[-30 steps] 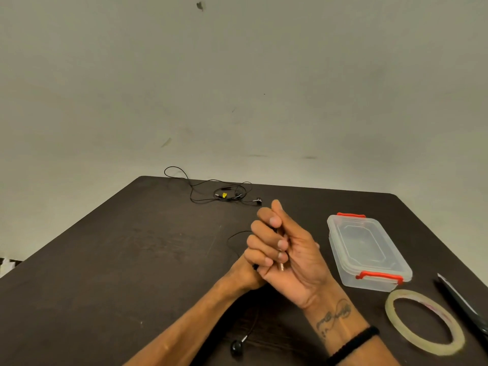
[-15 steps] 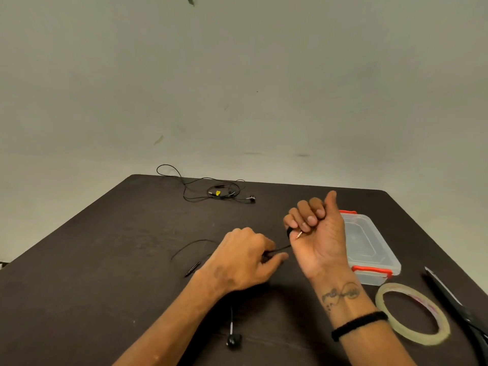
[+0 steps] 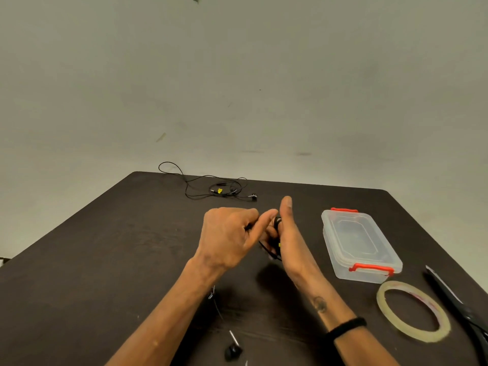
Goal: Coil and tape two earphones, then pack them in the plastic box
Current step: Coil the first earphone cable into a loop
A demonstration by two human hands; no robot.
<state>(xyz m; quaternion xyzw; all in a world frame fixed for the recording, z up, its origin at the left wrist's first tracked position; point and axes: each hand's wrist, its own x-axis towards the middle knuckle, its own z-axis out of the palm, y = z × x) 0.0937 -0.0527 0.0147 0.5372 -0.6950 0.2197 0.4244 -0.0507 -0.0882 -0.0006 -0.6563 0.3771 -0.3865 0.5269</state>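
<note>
Earphone [image 3: 272,247], thin black cord, looped round right hand [image 3: 289,241]; left hand [image 3: 227,236] pinching.

Both hands are up over the middle of the dark table [image 3: 105,260], pretty much touching. Left hand [image 3: 227,239] is pinching a black earphone cord [image 3: 269,250] between thumb and fingers, and the right hand [image 3: 289,241] has loops of that cord around its fingers, thumb sticking straight up. One earbud [image 3: 233,351] from it lies on the near edge between the forearms. Second earphone [image 3: 211,190] is a loose tangle at the far edge, one loop hanging off the table. On the right there's a clear box [image 3: 359,244] with red clips, lid on. Just near of it, a tape roll [image 3: 413,310] lying flat, with black scissors [image 3: 459,307] beside it at the right edge.
</note>
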